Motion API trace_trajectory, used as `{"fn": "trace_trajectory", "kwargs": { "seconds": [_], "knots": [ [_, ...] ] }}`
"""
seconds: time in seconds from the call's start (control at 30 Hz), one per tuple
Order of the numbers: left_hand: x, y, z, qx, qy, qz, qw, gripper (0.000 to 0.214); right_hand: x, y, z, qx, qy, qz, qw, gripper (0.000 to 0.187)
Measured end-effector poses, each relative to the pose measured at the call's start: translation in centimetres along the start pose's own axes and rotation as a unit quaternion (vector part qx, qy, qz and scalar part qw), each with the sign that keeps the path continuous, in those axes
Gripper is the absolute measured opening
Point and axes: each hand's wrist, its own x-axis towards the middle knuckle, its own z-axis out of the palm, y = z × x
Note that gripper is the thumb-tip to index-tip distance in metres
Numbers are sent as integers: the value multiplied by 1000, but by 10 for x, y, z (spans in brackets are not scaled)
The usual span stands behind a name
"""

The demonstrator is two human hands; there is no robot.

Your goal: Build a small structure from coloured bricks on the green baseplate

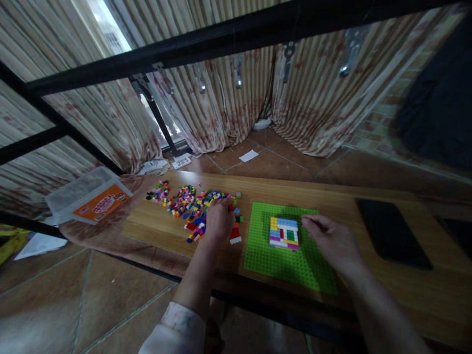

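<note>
My left hand (220, 219) is over the right side of a pile of mixed toy building bricks (184, 199), its fingers closed on a small red brick (231, 207). Just below it on the table sit a red brick and a white one (235, 234). To the right lies a green studded baseplate (258, 255) bearing a low square brick structure (283, 233) in yellow, light blue, white, purple, red and green. Above the baseplate's right edge, my right hand (334, 241) has thumb and forefinger pinched together; anything between them is too small to make out.
A dark tablet-like slab (393, 233) lies at the right of the wooden table (313, 189). At the left end stands a clear plastic box (88, 194) with an orange label. A black metal bar with hanging clips (238, 71) crosses in front of the curtains.
</note>
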Motion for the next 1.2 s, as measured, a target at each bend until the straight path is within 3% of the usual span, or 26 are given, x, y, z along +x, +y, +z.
{"fn": "trace_trajectory", "kwargs": {
  "seconds": [0.33,0.63,0.87,0.93,1.0,1.1,1.2],
  "knots": [
    [-4,7,-4,5,-13,-29,999,45,-1,-5,-1,-2,0,-6,1000,37],
    [0,5,-5,18,-3,-12,1000,38,-1,-5,-2,6,5,6,1000,38],
    [2,0,-12,-142,53,10,988,32,-1,-9,-2,19,19,3,1000,34],
    [2,-1,-15,-221,75,17,972,29,-2,-10,-2,27,28,0,999,33],
    [-2,4,-17,-333,91,16,938,25,-3,-13,-2,46,34,-8,998,31],
    [-16,26,-14,-520,108,-22,847,23,-5,-21,-2,110,32,-22,993,26],
    [-37,58,-6,-630,99,-54,768,18,-9,-30,-2,180,5,-41,983,22]
  ]
}}
